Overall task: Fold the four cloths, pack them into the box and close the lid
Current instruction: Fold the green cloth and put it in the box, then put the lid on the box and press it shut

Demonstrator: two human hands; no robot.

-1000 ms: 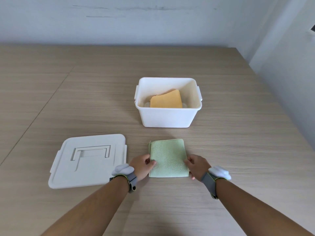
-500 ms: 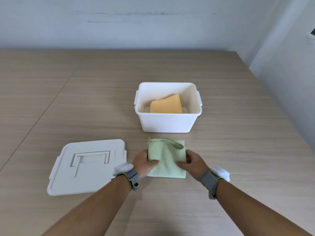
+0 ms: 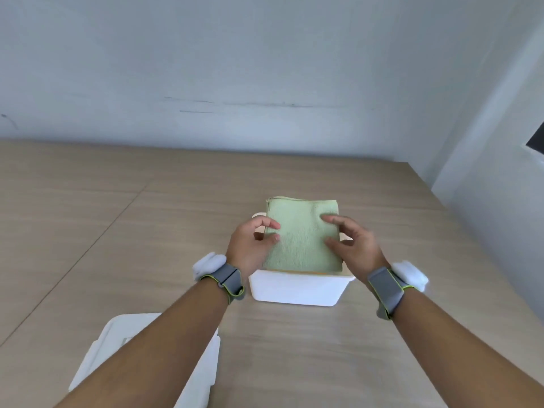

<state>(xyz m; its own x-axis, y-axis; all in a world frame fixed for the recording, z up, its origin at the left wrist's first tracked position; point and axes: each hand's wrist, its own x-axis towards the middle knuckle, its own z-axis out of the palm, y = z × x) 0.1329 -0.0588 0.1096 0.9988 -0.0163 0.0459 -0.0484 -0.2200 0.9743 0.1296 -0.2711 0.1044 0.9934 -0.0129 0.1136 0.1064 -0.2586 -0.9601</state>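
The folded green cloth [image 3: 300, 234] hangs flat just over the open white box [image 3: 297, 290] and covers nearly all of its opening. My left hand [image 3: 250, 245] grips the cloth's left edge with thumb and fingertips. My right hand [image 3: 353, 245] holds its right edge, with the fingers resting on top. A thin strip of the orange cloth [image 3: 282, 271] inside the box shows under the green cloth's near edge. Whatever else the box holds is hidden.
The white lid [image 3: 203, 366] lies handle side up on the wooden table [image 3: 117, 245] at the near left, mostly hidden behind my left forearm. A grey wall runs along the table's far edge and right side.
Both hands lifted the green cloth off the table in front of the box and carried it forward over the box opening. The view has tilted upward.
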